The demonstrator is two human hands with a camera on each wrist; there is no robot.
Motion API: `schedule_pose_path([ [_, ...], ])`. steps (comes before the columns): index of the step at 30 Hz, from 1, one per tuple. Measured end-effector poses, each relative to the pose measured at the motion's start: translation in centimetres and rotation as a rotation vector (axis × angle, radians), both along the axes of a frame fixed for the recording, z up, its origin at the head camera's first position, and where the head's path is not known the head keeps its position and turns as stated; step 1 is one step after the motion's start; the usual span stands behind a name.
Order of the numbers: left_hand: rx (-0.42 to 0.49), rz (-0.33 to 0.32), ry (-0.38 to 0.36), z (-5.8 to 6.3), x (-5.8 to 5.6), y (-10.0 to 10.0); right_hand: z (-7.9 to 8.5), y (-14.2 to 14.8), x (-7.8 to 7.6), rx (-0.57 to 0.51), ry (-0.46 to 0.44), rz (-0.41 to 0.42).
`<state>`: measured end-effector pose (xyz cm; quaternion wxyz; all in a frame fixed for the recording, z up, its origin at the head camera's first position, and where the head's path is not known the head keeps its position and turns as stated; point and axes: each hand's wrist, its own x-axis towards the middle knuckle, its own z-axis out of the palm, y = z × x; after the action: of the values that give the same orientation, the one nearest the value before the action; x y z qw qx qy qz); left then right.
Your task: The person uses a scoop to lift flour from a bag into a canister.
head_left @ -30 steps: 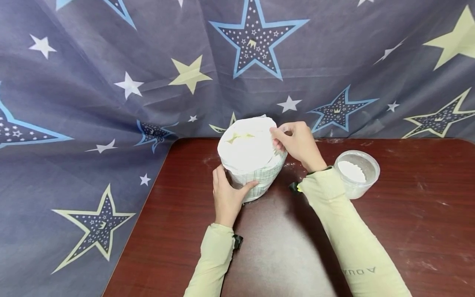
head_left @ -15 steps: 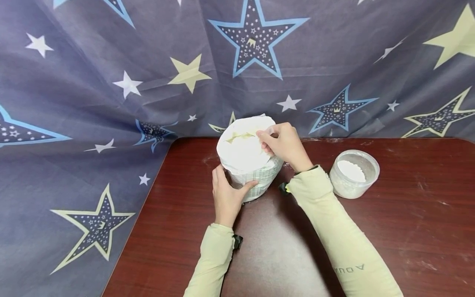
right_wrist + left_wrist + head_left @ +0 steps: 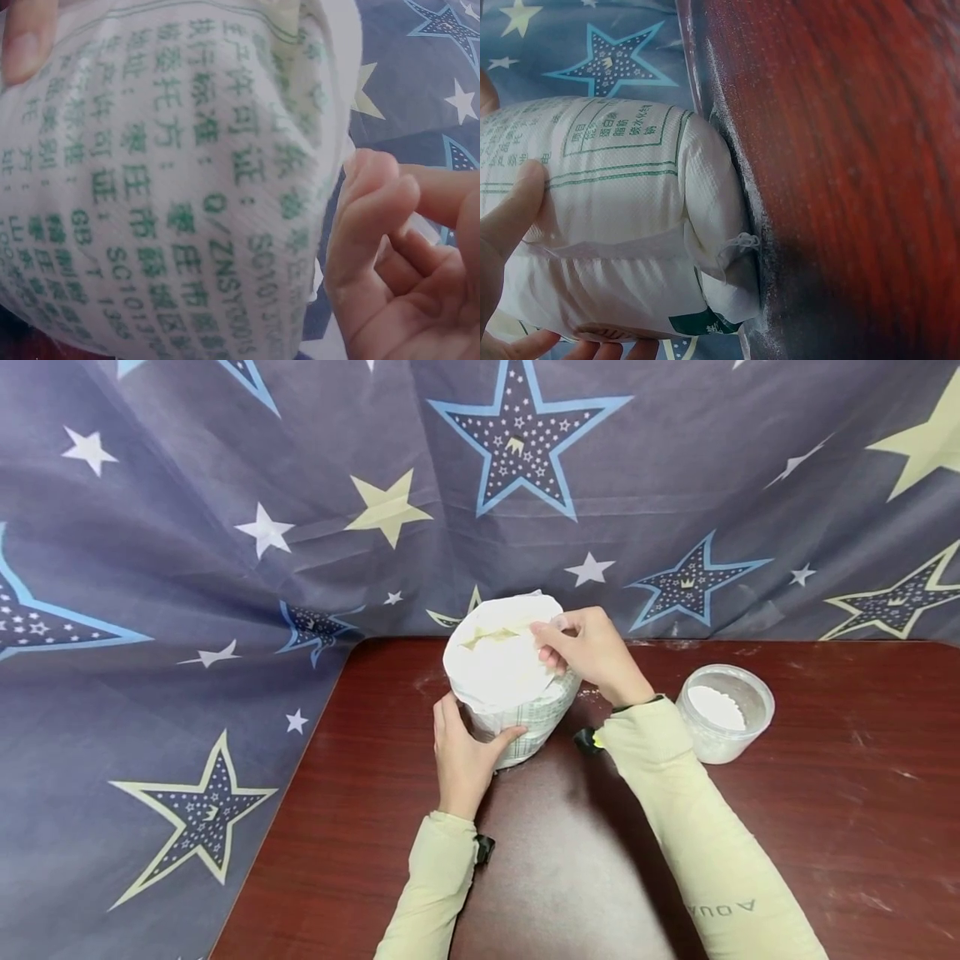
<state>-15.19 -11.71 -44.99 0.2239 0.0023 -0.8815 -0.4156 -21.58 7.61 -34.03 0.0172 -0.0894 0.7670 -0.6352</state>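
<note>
A white woven flour bag (image 3: 498,672) with green print stands on the table, its mouth wide and facing up toward me. Around its lower front curls my left hand (image 3: 463,764), thumb across the near side, fingers on the left. The left wrist view shows that thumb (image 3: 517,202) pressing the printed side, with fingertips beneath the bag. At the right of the mouth, my right hand (image 3: 592,647) pinches the rim between thumb and curled fingers. In the right wrist view, its fingertips (image 3: 379,187) meet the bag's edge; the exact pinch point is partly hidden.
To the right stands a clear round tub (image 3: 723,714) with white powder in it, near my right sleeve (image 3: 697,810). Traces of powder lie on the dark red wooden table (image 3: 847,827). Behind it hangs a star-patterned cloth (image 3: 315,485).
My right hand moved left over the bag's mouth, then back slightly to the right, the rim's right side shifting with it. My left hand kept its hold.
</note>
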Motion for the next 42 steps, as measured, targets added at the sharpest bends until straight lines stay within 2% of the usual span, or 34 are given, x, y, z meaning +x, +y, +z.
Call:
schedule_pose_path([
  [7,-0.001,0.007,-0.006,0.1,0.0,0.1,0.1,-1.1,0.5,0.089,0.061,-0.018],
  [12,0.004,0.004,-0.011,0.1,0.0,0.2,0.1,-1.4,0.9,0.097,0.070,-0.028],
  [15,0.005,0.005,-0.010,0.1,0.0,0.2,-0.1,-1.3,1.1,0.039,0.037,-0.040],
  [24,0.006,-0.001,-0.017,0.1,0.0,0.1,-1.0,-0.3,1.4,-0.232,-0.050,-0.111],
  [34,0.000,-0.001,0.002,0.1,0.0,0.1,-1.9,0.9,1.0,-0.329,-0.090,-0.152],
  [42,0.004,0.004,-0.009,0.2,0.0,0.1,-2.2,1.6,0.9,-0.445,-0.135,-0.138],
])
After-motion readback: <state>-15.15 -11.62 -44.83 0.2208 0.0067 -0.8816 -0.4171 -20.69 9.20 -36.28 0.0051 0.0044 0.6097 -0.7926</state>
